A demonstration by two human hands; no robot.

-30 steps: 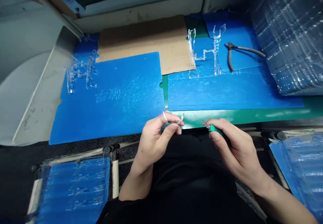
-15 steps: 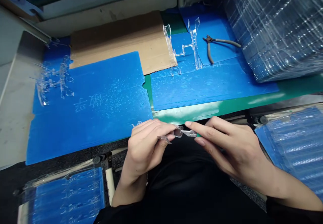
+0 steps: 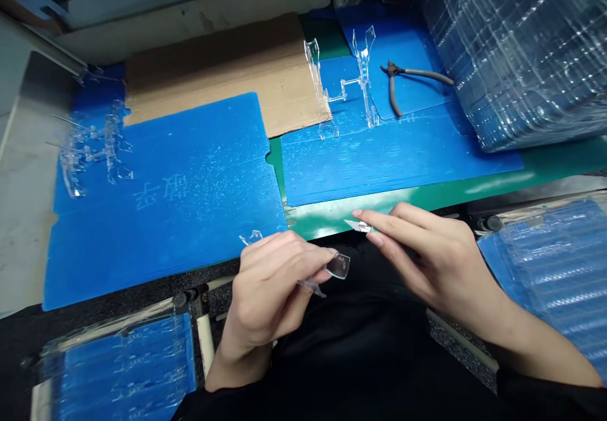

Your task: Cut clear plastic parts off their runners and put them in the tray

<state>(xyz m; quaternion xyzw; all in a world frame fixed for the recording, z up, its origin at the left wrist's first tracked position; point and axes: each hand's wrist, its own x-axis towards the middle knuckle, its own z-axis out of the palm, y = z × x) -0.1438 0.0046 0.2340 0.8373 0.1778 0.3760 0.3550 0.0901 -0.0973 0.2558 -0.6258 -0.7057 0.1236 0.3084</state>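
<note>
My left hand (image 3: 279, 282) is closed around a clear plastic part (image 3: 338, 265), whose curved end sticks out past the thumb and fingertips. Another end of clear plastic shows below the thumb, and a further bit pokes out behind the knuckles. Between thumb and fingers, my right hand (image 3: 427, 250) pinches a craft knife (image 3: 361, 225). Its pointed blade faces left, up and away from the plastic part; most of the handle is hidden in the hand. The blade and the part are apart.
Joined clear plastic parts (image 3: 344, 89) lie on the blue sheet (image 3: 213, 174) and cardboard (image 3: 213, 73); more are heaped left (image 3: 95, 146). Cutting pliers (image 3: 396, 83) lie at the back right, beside stacked clear trays (image 3: 516, 54). Lower trays stand left (image 3: 123, 364) and right (image 3: 564, 269).
The knife blade has come away from the plastic part, as my right hand moved up a little. My left hand has turned slightly and shifted lower with the part.
</note>
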